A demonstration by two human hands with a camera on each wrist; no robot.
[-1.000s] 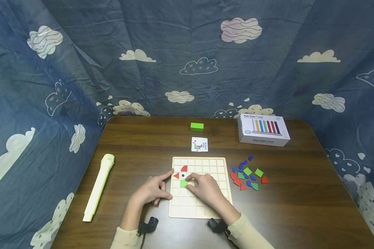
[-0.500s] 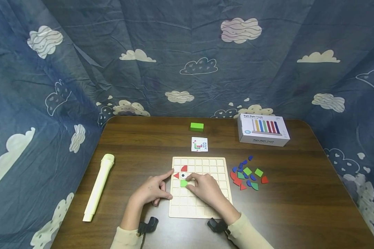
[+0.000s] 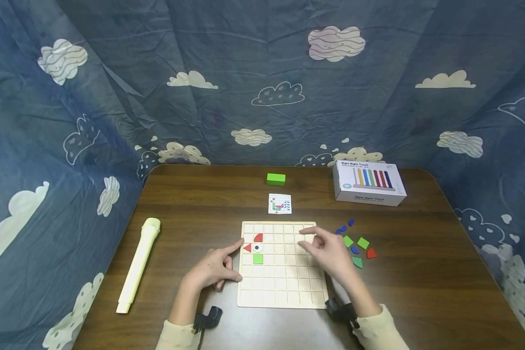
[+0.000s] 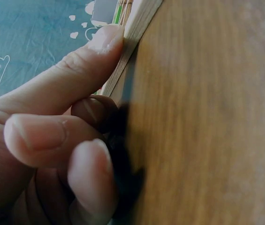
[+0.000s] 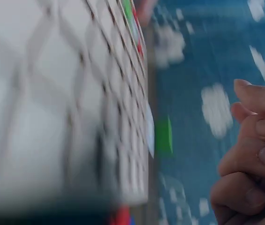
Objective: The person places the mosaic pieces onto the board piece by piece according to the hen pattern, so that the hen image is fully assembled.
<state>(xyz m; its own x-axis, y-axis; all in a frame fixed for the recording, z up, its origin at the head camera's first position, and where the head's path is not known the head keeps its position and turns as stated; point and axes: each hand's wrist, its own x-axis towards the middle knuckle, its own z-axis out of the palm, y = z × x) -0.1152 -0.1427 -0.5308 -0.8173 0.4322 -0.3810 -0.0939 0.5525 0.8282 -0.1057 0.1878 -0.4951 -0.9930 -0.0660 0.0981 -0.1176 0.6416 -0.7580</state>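
Observation:
A wooden grid board (image 3: 284, 287) lies on the table. On its left side sit a red quarter-round piece (image 3: 258, 237), a red triangle (image 3: 247, 248), a white tile with a black dot (image 3: 257, 248) and a green square (image 3: 258, 259). My left hand (image 3: 213, 267) touches the board's left edge with thumb and index fingertips, its other fingers bent; the left wrist view shows the thumb (image 4: 90, 61) against the edge. Over the board's right side hovers my right hand (image 3: 332, 250), thumb and index finger apart with nothing visible between them. It hides part of the loose pieces.
Loose blue, green and red pieces (image 3: 363, 243) lie right of the board. Behind it are a small picture card (image 3: 280, 203), a green block (image 3: 276, 179) and a white box (image 3: 369, 183). A cream microphone-shaped stick (image 3: 139, 265) lies at left.
My right hand has left the green square and moved right across the board, its thumb and index finger spreading. The green square stays in its cell. My left hand has not moved.

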